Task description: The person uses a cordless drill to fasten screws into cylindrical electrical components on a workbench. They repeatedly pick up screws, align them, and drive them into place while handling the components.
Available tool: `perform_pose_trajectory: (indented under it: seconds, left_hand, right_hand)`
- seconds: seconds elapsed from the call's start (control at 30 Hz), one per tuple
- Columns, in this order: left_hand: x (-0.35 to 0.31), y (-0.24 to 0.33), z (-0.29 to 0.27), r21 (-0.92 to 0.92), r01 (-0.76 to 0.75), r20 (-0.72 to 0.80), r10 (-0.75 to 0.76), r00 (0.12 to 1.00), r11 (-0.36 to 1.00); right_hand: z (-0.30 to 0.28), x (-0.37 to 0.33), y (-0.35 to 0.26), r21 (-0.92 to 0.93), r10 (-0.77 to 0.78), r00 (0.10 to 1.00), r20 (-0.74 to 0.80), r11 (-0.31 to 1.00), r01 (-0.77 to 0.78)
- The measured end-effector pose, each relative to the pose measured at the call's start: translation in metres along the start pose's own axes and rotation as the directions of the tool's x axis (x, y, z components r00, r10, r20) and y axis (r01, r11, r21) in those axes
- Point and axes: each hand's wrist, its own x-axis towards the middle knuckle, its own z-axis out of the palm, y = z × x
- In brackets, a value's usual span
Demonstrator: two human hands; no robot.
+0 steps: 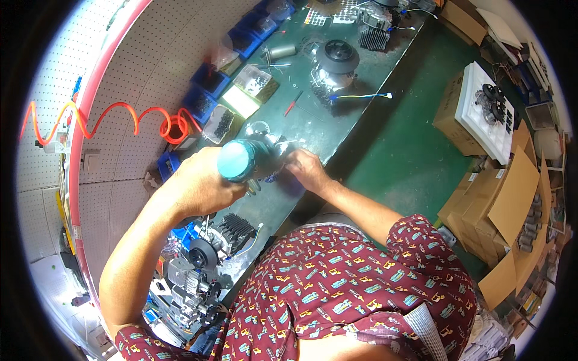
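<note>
My left hand point(208, 183) is wrapped round a teal power driver point(236, 161), whose rounded back end faces up. The driver's dark front reaches over a shiny metal part point(276, 139) on the green bench and hides much of it. At the right side of that part, my right hand point(308, 170) has its fingers curled closed against it. Exactly what the fingertips grip is hard to see. Just beyond, a red-handled screwdriver point(291, 107) lies on the bench. An open box of small screws point(253, 81) stands near the wall side.
Small engines with black fan wheels stand farther along the bench point(338, 57) and close to my left side point(203, 254). Blue bins point(211, 79) line the pegboard wall, where an orange coiled hose point(174, 127) hangs. Cardboard boxes point(481, 210) are on the floor to the right.
</note>
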Motion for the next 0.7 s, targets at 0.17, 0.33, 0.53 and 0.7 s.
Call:
perform_pose_trajectory:
  seconds: [0.17,0.33,0.53,0.7]
  left_hand:
    - [-0.004,0.01,-0.002,-0.029,0.053,0.039,-0.052,0.998,0.998]
    - [-0.012,0.009,0.002,-0.077,0.059,-0.018,-0.061,0.998,0.995]
    - [-0.038,0.013,0.002,-0.439,-0.255,-0.36,0.092,0.928,0.862]
    - [-0.087,0.003,0.012,-0.545,-0.102,-0.381,-0.138,0.914,0.832]
  right_hand:
    - [0.0,0.002,0.005,-0.029,-0.09,0.996,0.012,0.996,0.09]
    - [0.002,0.005,0.0,-0.04,-0.104,0.994,0.035,0.994,0.105]
    - [0.006,0.009,-0.001,-0.056,-0.112,0.994,0.004,0.992,0.112]
    - [-0.004,-0.005,0.008,0.665,0.516,0.809,0.282,0.503,-0.552]
